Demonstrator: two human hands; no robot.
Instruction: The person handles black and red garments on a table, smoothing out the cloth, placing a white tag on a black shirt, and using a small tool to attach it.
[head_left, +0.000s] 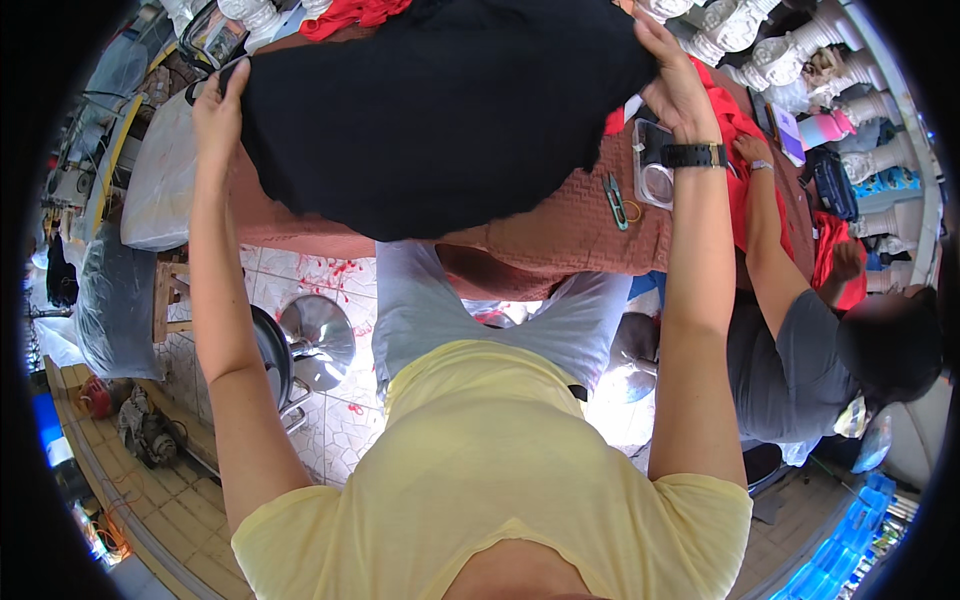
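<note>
A wide piece of black fabric (440, 120) is spread between my two hands over the table, its lower edge curved and uneven. My left hand (218, 112) pinches its left edge, thumb on top. At the upper right, my right hand (678, 88) has hold of the opposite edge, with some fingers hidden by the cloth. Just below the fabric on the right lie green-handled thread snips (615, 202) with a small yellow loop. A clear plastic box (655, 190) sits beside them, close to my right wrist.
A brown patterned cloth (560, 240) covers the table. Red fabric (735, 130) lies along the right, where a co-worker's hand (752, 150) rests on it. White ornate balusters (730, 25) stand at the far right. A plastic-wrapped bundle (165, 180) is at the left.
</note>
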